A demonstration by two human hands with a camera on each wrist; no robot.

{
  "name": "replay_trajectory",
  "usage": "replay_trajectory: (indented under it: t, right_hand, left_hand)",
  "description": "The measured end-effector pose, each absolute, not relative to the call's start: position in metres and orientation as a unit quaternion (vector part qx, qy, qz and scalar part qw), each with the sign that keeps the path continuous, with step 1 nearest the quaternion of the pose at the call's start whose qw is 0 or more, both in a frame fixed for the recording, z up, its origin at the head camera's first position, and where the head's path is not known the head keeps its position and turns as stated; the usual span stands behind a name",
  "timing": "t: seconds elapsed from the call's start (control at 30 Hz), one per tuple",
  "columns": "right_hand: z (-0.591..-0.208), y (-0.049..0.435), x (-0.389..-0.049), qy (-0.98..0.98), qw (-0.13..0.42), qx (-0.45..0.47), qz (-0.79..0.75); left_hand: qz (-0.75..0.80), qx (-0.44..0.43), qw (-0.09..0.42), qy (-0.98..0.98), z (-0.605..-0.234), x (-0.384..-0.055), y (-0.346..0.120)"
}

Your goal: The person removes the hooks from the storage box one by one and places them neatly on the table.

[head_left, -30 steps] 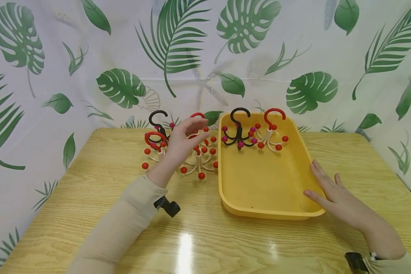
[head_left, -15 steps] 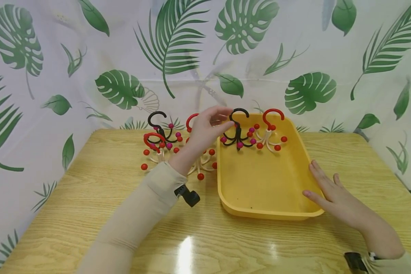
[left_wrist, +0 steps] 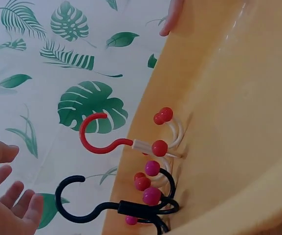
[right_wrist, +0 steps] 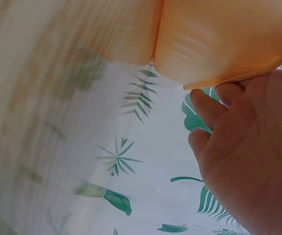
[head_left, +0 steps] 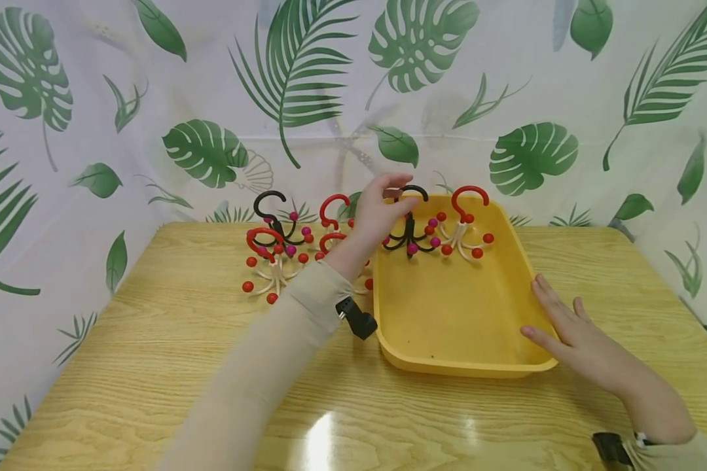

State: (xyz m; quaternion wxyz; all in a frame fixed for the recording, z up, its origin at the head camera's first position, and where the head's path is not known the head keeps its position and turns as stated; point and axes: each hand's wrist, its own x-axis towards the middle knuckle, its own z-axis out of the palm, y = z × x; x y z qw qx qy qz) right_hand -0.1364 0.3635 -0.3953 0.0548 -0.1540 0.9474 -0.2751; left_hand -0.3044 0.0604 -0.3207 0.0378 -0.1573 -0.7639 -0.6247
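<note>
A yellow tray [head_left: 465,370] holds a black multi-arm hook hanger [head_left: 410,226] with magenta balls and a white one with a red hook [head_left: 462,232] and red balls, both standing at its back end. My left hand [head_left: 380,212] is raised by the top of the black hanger, thumb and fingers spread apart. In the left wrist view, a gap shows between that hand [left_wrist: 9,196] and the black hook [left_wrist: 77,215]. At the tray's right side, my right hand [head_left: 589,347] rests on the rim with fingers extended, thumb over the inside edge.
Left of the tray, several more hangers stand on the wooden table [head_left: 171,340]: a black one [head_left: 278,226] behind, a red-hooked one [head_left: 275,268] in front, others partly hidden by my left arm. A leaf-print cloth [head_left: 330,78] hangs behind the table.
My left hand has moved right, from over the hangers on the table to beside the black hanger in the tray. My right hand stays on the rim.
</note>
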Motion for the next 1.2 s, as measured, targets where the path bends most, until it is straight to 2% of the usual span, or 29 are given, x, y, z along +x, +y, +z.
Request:
replay_trajectory:
  t: [0.37, 0.97, 1.2]
  right_hand:
    - [-0.394, 0.362, -0.136, 0.946, 0.059, -0.154, -0.279]
    - [-0.393, 0.364, -0.136, 0.948, 0.065, -0.145, -0.276]
    - [-0.392, 0.363, -0.137, 0.947, 0.066, -0.145, -0.280]
  left_hand:
    - [-0.583, -0.123, 0.054, -0.801, -0.334, -0.319, 0.077]
    - [-0.602, -0.114, -0.034, -0.789, -0.343, -0.330, 0.080]
    - [-0.617, -0.114, -0.038, -0.778, -0.344, -0.330, 0.082]
